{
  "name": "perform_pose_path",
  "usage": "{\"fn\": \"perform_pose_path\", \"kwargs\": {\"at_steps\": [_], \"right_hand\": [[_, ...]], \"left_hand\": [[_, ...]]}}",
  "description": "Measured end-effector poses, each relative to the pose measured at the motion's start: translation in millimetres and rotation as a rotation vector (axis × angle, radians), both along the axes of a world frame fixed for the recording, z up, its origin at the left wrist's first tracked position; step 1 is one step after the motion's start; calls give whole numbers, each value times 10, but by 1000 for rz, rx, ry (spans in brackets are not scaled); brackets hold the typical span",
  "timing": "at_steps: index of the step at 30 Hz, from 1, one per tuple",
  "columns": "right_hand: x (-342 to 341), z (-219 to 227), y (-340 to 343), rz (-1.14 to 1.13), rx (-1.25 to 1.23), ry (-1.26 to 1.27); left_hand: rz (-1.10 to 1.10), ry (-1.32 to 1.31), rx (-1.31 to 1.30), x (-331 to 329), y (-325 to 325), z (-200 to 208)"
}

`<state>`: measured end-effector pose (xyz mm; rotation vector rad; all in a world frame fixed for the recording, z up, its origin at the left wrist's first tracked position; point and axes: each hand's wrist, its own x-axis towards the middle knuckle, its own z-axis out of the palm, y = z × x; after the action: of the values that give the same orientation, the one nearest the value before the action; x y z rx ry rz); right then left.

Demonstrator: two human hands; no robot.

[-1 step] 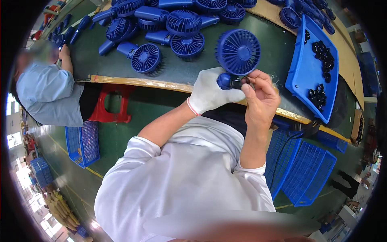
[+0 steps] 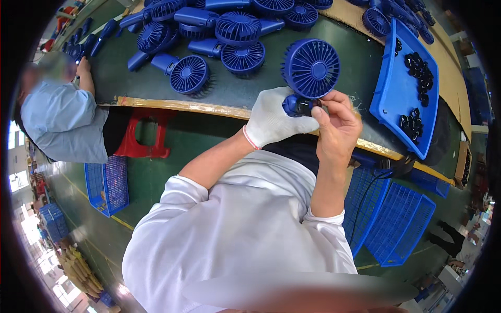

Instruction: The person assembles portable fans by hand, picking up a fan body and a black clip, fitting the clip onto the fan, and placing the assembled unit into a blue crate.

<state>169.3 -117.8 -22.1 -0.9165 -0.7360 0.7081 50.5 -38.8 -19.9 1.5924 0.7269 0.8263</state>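
Note:
My left hand (image 2: 276,117), in a white glove, is closed round the handle of a blue handheld fan (image 2: 313,68). The round slatted head stands up beyond my fingers, over the table's front edge. At the near end of the handle sits a small glossy black part (image 2: 305,107). My bare right hand (image 2: 339,122) pinches this part between thumb and fingers, pressed against the handle end. How far it goes into the handle is hidden by the thumb and glove.
Several blue fans (image 2: 240,31) lie heaped across the dark green table (image 2: 135,86). A blue tray (image 2: 389,78) with small black parts stands at right. Another person (image 2: 68,112) works at left. Blue crates (image 2: 399,227) and a red stool (image 2: 141,138) are below.
The black part now lies closer to the handle end, where it stuck out more before. The fan has shifted slightly to the right.

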Motion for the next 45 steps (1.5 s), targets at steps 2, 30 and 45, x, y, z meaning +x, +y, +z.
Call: {"fn": "perform_pose_path", "kwargs": {"at_steps": [2, 30, 45], "right_hand": [[-8, -49, 36, -6, -45, -45], [-145, 130, 171, -49, -471, -267], [967, 350, 64, -598, -859, -1537]], "left_hand": [[-5, 150, 142, -8, 6, 43], [135, -144, 141, 165, 63, -631], [566, 508, 1085, -1656, 850, -143]]}}
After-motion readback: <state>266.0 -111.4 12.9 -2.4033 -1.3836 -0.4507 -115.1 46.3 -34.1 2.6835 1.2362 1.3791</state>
